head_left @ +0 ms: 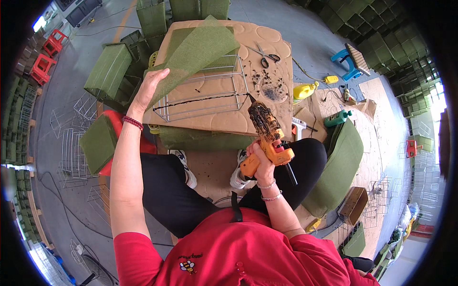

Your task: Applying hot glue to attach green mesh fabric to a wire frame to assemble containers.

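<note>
My right hand [261, 164] grips an orange hot glue gun [267, 138] whose barrel is crusted with dark glue; its tip touches the right end of a metal wire frame [200, 95]. The frame lies on a brown cardboard board [274, 52] resting in front of my knees. My left hand [151, 86] presses flat on the frame's left edge, holding down a sheet of green mesh fabric [200, 47] that is folded back over the frame. Scissors [266, 57] lie on the board at the far right.
Green fabric-covered boxes [107, 69] and bare wire frames [71, 143] stand on the floor at left. A roll of green fabric [336, 167] lies by my right knee. Red stools [45, 62], a blue stool [350, 59], a yellow bottle [305, 90] and many stacked green boxes [381, 28] surround the spot.
</note>
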Motion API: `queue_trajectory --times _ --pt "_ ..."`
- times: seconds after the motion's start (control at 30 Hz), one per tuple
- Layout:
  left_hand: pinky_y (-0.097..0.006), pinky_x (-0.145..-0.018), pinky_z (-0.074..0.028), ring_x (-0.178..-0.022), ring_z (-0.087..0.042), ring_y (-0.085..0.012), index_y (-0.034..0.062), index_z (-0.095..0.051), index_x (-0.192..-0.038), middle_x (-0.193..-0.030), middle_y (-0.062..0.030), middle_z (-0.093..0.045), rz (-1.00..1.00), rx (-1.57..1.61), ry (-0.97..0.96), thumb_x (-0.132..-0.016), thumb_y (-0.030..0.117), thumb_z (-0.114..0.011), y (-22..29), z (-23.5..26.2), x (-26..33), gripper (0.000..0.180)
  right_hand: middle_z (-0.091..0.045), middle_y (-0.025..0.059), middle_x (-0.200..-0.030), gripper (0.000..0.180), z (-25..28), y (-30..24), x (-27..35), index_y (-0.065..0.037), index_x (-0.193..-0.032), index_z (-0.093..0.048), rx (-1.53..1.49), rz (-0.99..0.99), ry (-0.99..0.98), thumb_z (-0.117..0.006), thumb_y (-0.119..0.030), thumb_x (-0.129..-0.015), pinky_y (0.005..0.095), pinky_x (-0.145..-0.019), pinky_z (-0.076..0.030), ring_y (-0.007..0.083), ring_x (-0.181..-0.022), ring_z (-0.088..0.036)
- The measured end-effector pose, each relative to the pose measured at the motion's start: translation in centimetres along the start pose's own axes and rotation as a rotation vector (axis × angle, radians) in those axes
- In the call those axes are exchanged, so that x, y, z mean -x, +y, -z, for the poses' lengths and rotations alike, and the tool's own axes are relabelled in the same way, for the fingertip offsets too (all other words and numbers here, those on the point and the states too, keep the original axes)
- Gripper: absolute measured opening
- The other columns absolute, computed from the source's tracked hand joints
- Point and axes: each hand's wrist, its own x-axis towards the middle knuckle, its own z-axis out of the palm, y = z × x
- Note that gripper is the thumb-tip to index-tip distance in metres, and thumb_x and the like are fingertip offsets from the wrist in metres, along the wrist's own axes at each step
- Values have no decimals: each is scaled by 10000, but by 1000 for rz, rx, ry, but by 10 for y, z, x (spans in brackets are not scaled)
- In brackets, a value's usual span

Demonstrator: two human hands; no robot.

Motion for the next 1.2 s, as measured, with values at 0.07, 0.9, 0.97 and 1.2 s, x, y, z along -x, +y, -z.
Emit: queue_trajectory --times 0.07,0.9,0.97,1.2 --pt "-232 -874 -418 -921 -560 -72 -50 -638 -1087 -1027 -14 -648 3 -14 44 -955 271 -478 11 -12 5 382 -505 31 -798 146 1 0 -1 -39 -956 -498 -2 3 -3 -600 -72 -856 275 -636 -429 132 -697 -514" --pt "-234 -860 -426 -906 -576 -79 -36 -655 -1066 -1008 -22 -663 -2 -11 54 -950 273 -483 9 -11 3 373 -510 54 -835 154 -11 -3 2 -23 -1007 -500 13 18 -17 -555 -34 -864 345 -777 -467 171 -804 -529" --pt "-237 -844 -439 -899 -588 -88 -34 -656 -1055 -1004 -36 -663 -12 0 43 -942 280 -498 2 -5 0 369 -510 53 -836 152 -14 -5 3 -22 -1006 -503 -7 25 -13 -554 -34 -864 345 -793 -467 174 -813 -532" --pt "-236 -881 -413 -936 -560 -78 -47 -646 -1073 -1028 -19 -652 0 -43 40 -954 279 -474 4 -5 2 387 -520 37 -855 112 -9 -2 3 -43 -971 -504 70 -5 -85 -566 -66 -881 305 -737 -451 150 -794 -546"
